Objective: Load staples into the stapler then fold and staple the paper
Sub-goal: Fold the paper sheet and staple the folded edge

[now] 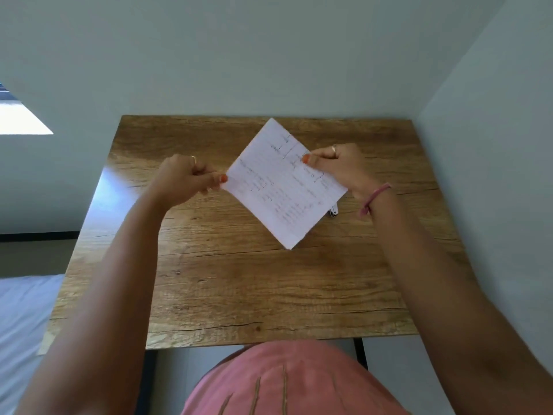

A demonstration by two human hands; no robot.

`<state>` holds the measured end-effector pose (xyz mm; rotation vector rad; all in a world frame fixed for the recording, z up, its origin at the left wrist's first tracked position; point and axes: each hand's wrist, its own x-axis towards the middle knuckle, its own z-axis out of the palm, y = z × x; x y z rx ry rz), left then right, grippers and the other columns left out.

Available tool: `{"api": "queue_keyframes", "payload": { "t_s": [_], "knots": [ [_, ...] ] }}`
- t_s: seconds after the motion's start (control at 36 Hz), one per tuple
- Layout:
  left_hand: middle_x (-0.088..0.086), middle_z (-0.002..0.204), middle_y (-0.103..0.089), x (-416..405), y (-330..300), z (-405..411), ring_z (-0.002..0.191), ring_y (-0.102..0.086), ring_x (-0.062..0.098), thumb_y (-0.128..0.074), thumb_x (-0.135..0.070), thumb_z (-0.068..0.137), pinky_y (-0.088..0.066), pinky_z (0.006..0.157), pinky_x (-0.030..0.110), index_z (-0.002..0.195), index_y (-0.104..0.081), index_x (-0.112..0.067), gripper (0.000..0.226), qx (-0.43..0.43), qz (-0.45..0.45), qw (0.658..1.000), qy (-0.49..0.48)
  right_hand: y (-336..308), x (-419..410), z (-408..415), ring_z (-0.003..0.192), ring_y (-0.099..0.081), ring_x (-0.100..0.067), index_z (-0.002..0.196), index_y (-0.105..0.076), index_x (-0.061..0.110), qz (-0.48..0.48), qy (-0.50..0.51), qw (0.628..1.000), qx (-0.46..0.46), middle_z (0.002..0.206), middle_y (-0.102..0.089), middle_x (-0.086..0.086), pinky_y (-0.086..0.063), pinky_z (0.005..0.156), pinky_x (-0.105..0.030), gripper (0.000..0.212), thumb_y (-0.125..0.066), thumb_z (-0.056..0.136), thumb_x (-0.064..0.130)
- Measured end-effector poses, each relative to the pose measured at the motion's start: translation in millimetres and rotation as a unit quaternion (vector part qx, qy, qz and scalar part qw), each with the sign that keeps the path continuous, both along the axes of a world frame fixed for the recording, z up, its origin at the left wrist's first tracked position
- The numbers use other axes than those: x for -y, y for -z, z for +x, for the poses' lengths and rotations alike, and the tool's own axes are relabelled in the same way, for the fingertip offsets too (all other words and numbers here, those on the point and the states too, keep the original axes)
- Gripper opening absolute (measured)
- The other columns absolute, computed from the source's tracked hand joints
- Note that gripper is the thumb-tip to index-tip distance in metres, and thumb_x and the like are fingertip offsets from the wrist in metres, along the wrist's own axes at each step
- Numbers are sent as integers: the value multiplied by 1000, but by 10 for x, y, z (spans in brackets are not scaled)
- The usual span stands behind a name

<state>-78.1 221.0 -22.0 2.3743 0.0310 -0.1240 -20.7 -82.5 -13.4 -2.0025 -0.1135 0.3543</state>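
Note:
A white sheet of paper point(281, 187) with faint handwriting is held above the wooden table point(239, 289), turned like a diamond. My left hand point(187, 178) pinches its left corner between thumb and fingers. My right hand point(335, 166) pinches its right edge, thumb on top. A small part of the stapler point(333, 210), silver and white, peeks out from under the paper's lower right edge; most of it is hidden. No staples are visible.
The table stands against a pale wall at the back and another close on the right. A bed with a white sheet point(21, 330) lies to the left. My pink clothing point(284, 381) is at the table's near edge.

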Motion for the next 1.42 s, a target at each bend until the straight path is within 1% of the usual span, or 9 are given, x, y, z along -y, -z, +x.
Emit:
{"api": "queue_keyframes", "payload": {
  "t_s": [0.14, 0.36, 0.5, 0.64, 0.86, 1.06, 1.14, 1.28, 1.42],
  "knots": [
    [-11, 68, -73, 309, 66, -50, 56, -65, -1, -73, -36, 81, -48, 60, 17, 74, -72, -14, 23, -58, -93, 994, 10, 76, -80, -67, 74, -73, -14, 85, -72, 24, 143, 174, 973, -51, 81, -76, 4, -61, 72, -42, 3, -71, 87, 26],
    [2, 87, -75, 816, 153, -194, 77, -72, 12, -68, -37, 84, -58, 69, 26, 95, -57, -13, 28, -110, -306, 946, -8, 203, -276, -178, 92, -71, -21, 108, -64, 6, 398, 308, 848, -169, 106, -72, -12, -59, 71, -30, 17, -60, 92, 3],
    [13, 118, -65, 1154, 172, -224, 106, -67, 22, -62, -25, 94, -58, 85, 35, 107, -33, -26, 31, -19, -450, 888, -92, 254, -380, -260, 90, -73, -17, 100, -63, 8, 418, 276, 848, -174, 104, -73, -10, -58, 68, -23, 15, -61, 89, -2],
    [11, 114, -66, 1235, 173, -176, 102, -69, 21, -62, -9, 92, -58, 75, 29, 103, -46, -24, 24, 22, -478, 864, -160, 269, -401, -299, 92, -73, -19, 103, -63, 7, 405, 217, 872, -171, 103, -74, -10, -58, 69, -26, 19, -63, 88, -4],
    [-10, 114, -58, 1132, 308, -140, 97, -67, 13, -67, -3, 87, -59, 70, 26, 113, -67, -16, 29, -10, -427, 874, -230, 285, -158, -287, 78, -70, -10, 98, -66, 13, 257, 209, 937, -108, 92, -75, -3, -54, 62, -19, 8, -65, 90, 17],
    [-16, 113, -57, 1048, 303, -161, 95, -67, 7, -67, -2, 87, -58, 68, 24, 116, -66, -17, 32, 14, -450, 860, -241, 541, 274, -263, 91, -62, -9, 116, -63, 10, -85, 239, 967, 27, 106, -66, 1, -53, 78, -24, 36, -70, 85, 27],
    [-17, 115, -57, 1053, 294, -154, 96, -67, 7, -68, -3, 87, -58, 69, 25, 117, -67, -19, 34, 19, -457, 858, -235, 612, 251, -333, 81, -62, -2, 119, -61, 11, -110, 165, 980, 7, 97, -65, 8, -47, 63, -9, 48, -79, 78, 29],
    [-16, 119, -56, 1095, 293, -156, 102, -66, 9, -66, -2, 88, -59, 74, 28, 116, -67, -22, 34, 10, -470, 857, -211, 734, 92, -350, 98, -64, -20, 128, -56, 8, -172, 133, 976, 28, 113, -64, -7, -56, 86, -37, 58, -78, 79, 28],
    [-14, 122, -55, 1113, 284, -175, 98, -68, 3, -60, 1, 91, -58, 79, 30, 120, -64, -23, 38, -4, -480, 857, -188, 730, 85, -310, 92, -65, -21, 119, -62, 8, -191, 132, 972, 16, 104, -68, -10, -56, 78, -34, 43, -74, 79, 16]
  ]
}}
